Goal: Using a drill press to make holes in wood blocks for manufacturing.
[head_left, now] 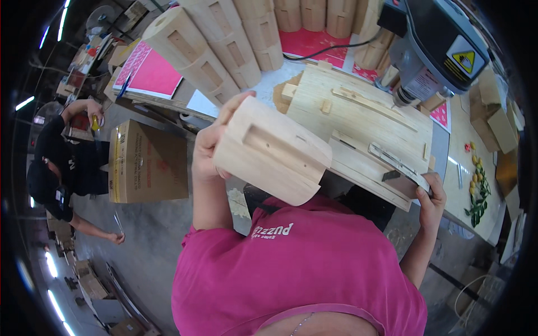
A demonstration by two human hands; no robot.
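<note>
My left hand [212, 140] grips a pale wooden block [272, 151] with one rounded side and a rectangular slot cut into its face. I hold it up in front of my chest, just short of the wooden jig board [364, 120]. My right hand [430, 197] rests on the near right corner of that board, fingers curled over a metal bar [395, 162] fixed along its edge. A drill press head [434, 47] hangs above the board's far right, its bit close to the wood.
Rows of similar slotted blocks [224, 50] lie stacked at the back of the bench on red sheets [154, 73]. A cardboard box [147, 162] stands on the floor at left, beside another person in black [64, 168]. Small yellow pieces [477, 179] lie at far right.
</note>
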